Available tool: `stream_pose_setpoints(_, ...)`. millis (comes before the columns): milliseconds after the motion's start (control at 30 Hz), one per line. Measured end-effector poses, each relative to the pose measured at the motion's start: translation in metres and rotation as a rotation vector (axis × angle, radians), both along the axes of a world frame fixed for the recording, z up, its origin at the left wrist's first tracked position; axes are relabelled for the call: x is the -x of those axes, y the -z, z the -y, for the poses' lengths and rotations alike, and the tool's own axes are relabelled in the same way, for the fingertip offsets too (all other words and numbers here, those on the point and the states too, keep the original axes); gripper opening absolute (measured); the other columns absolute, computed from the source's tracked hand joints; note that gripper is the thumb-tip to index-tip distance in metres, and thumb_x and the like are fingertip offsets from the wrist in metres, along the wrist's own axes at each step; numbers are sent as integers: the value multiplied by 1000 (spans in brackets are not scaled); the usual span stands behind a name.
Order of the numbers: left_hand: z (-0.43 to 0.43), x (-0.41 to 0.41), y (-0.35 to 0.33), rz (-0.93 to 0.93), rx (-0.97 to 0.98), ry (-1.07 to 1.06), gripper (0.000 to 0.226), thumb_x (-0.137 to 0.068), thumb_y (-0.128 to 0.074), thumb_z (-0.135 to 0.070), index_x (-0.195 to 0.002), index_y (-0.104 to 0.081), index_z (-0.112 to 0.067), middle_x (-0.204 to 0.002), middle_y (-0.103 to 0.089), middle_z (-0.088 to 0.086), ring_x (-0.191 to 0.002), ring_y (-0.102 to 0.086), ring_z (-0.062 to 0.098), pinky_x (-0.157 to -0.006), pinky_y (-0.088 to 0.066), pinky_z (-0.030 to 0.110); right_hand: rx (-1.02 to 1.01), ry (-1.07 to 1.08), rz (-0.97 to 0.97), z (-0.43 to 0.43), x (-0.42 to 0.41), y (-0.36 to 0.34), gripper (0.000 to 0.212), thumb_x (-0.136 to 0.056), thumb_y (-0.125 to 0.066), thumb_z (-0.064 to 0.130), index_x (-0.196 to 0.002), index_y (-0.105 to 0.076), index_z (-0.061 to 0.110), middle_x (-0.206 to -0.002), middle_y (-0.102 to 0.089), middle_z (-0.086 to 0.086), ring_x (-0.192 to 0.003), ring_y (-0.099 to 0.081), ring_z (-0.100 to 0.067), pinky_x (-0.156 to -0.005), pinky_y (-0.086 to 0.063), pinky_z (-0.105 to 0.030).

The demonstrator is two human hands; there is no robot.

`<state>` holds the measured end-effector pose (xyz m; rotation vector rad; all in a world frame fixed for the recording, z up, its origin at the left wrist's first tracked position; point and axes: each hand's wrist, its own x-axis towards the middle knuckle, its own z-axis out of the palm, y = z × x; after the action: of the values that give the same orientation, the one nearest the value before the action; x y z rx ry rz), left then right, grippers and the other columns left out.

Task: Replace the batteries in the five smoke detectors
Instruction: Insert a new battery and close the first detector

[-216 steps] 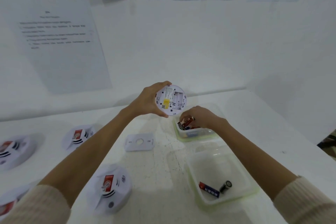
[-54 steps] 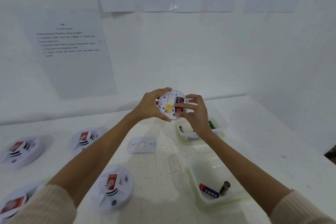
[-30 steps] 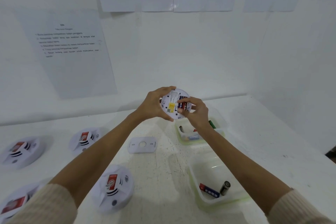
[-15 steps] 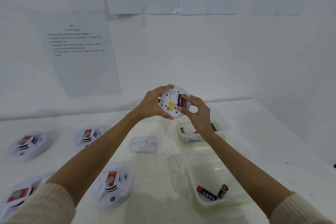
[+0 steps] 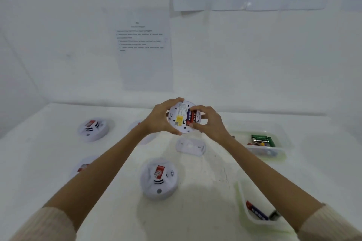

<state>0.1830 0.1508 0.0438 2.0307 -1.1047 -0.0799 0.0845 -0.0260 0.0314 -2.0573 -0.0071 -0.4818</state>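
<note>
My left hand (image 5: 158,119) holds a round white smoke detector (image 5: 179,118) above the table, its back with a yellow label facing me. My right hand (image 5: 209,123) grips its right side, thumb and fingers pressing on the batteries (image 5: 191,116) that sit in the open compartment. The detector's flat white back cover (image 5: 190,146) lies on the table just below. Other white detectors with red stickers rest on the table: one near me (image 5: 159,179), one at the far left (image 5: 92,129), one partly hidden under my left forearm (image 5: 83,166).
A clear tub (image 5: 282,139) at the right holds several batteries, some green. A second clear tub (image 5: 242,197) near my right forearm holds two batteries (image 5: 256,212). Printed sheets (image 5: 145,48) hang on the white wall behind the table.
My view has swung to the left, so the tubs sit further right. Since seven seconds ago my right hand left the battery tub and came to the detector, where batteries now sit in the compartment.
</note>
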Motion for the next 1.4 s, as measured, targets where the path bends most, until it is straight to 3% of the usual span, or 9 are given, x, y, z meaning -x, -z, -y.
stream_pose_setpoints(100,-19,-2,9,-10,-24,-12,100,-42,-82,-49,-131,-44,-23,-125,-53,-8,-110,-51,4,-89,-42,8,7,-93,-120,-7,-9,3,49,-72,-75,5,-114,-55,18,-106,-51,1,-96,-55,-22,-56,-49,-12)
stream_pose_setpoints(267,-44,-9,30,-5,-82,-43,109,-39,-76,-56,-135,-43,-17,-131,-50,-6,-115,-47,6,-92,-35,2,6,-105,-300,-11,-15,17,74,-65,-82,8,-121,-32,11,-110,-47,-8,-99,-48,-21,-80,-43,-26)
stream_pose_setpoints(433,-52,-15,43,-34,-66,-37,106,-38,-76,-55,-133,-42,-24,-128,-49,-9,-115,-46,5,-91,-33,-1,453,-136,-573,-1,-15,37,97,-54,-89,30,-127,-26,19,-115,-47,-2,-107,-39,-19,-93,-39,-37)
stream_pose_setpoints(600,-48,-26,38,-86,-2,-37,102,-36,-82,-48,-129,-40,-33,-127,-49,-11,-115,-47,5,-88,-38,1,555,-147,-549,-2,-16,32,76,-62,-84,34,-125,-43,23,-106,-52,-1,-93,-47,-15,-76,-35,-25)
stream_pose_setpoints(767,-41,-34,30,-113,53,-33,102,-45,-93,-9,-131,-42,-27,-127,-48,-8,-115,-48,10,-83,-43,4,448,119,-470,6,-17,38,74,-65,-82,32,-128,-45,17,-112,-54,-12,-107,-47,-23,-81,-34,-25)
stream_pose_setpoints(900,-36,-32,23,-122,89,-9,102,-41,-90,-22,-131,-42,-30,-127,-49,-10,-114,-49,8,-86,-47,12,265,286,-204,4,-16,10,73,-63,-83,24,-127,-49,17,-111,-48,-10,-107,-48,-24,-89,-42,-34)
stream_pose_setpoints(1033,-31,-30,17,-156,129,7,106,-38,-89,-31,-132,-42,-29,-125,-50,-16,-110,-52,-3,-82,-47,8,325,144,59,-13,-19,-19,67,-59,-84,18,-120,-57,20,-107,-46,-1,-102,-47,-16,-83,-43,-25)
stream_pose_setpoints(1133,-26,-27,12,-176,159,-10,109,-43,-94,-13,-138,-41,-19,-126,-54,-10,-106,-54,-7,-85,-46,8,477,31,107,-27,-24,-27,49,-64,-81,19,-109,-64,21,-109,-45,3,-102,-41,-12,-79,-31,-9)
stream_pose_setpoints(1400,-30,-21,0,-80,149,58,103,-37,-87,-39,-130,-47,-25,-124,-56,-15,-111,-54,-2,-88,-45,12,601,-155,106,-36,-27,-30,30,-73,-76,23,-103,-71,22,-126,-50,-8,-115,-43,-25,-93,-36,-25)
